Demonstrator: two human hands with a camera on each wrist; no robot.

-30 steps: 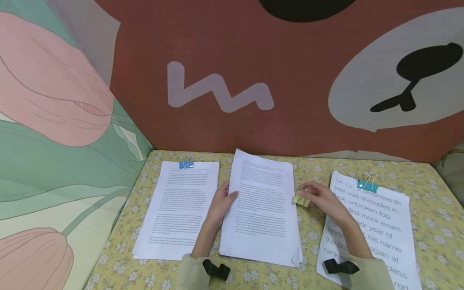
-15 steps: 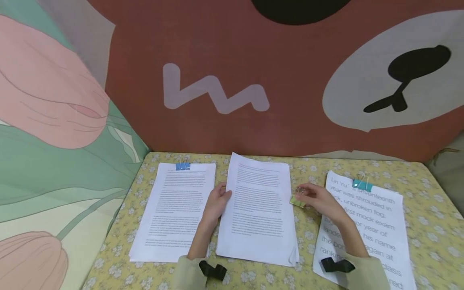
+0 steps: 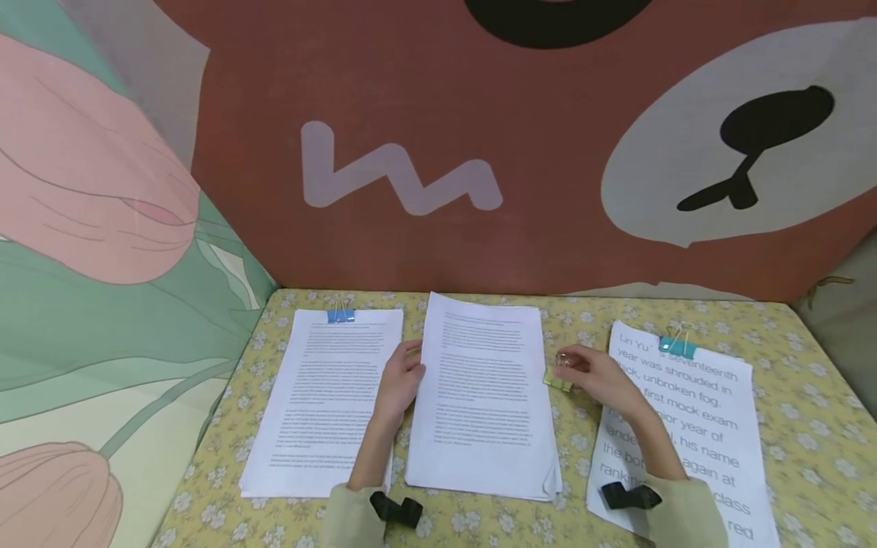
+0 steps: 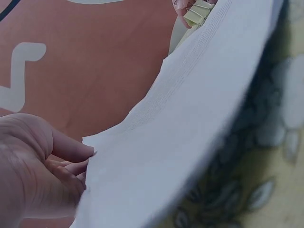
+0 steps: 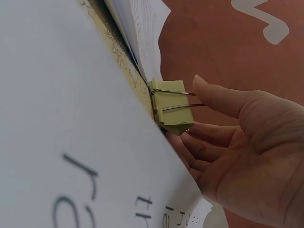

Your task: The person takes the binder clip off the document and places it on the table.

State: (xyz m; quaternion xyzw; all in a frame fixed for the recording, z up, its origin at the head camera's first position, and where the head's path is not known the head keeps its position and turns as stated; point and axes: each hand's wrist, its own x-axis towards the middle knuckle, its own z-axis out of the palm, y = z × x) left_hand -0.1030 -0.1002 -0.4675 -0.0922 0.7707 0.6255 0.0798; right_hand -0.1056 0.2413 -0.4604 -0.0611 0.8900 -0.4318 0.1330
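Note:
My left hand [image 3: 400, 377] holds the left edge of the middle paper stack [image 3: 479, 464]. In the left wrist view, the thumb meets the edge of that stack [image 4: 156, 166] and the other fingers bend partly behind it. On the stack's other side, my right hand [image 3: 594, 377] pinches a yellow-green binder clip [image 3: 558, 382] beside the right edge. The right wrist view shows the thumb at the wire handles of the binder clip [image 5: 175, 102], with its body next to the paper. Whether the clip touches the paper, I cannot tell.
To the left lies a printed stack [image 3: 315, 426] with a blue binder clip [image 3: 341, 315] at its top. A large-print stack [image 3: 726, 426] with a teal binder clip [image 3: 677, 347] lies right, under my right forearm. A floral cloth [image 3: 493, 524] covers the table; a printed wall [image 3: 411, 251] stands behind.
The whole scene has shifted slightly left in the head view. My left thumb has drawn back from the top of the middle stack to its edge. The clip remains pinched, slightly nearer that stack.

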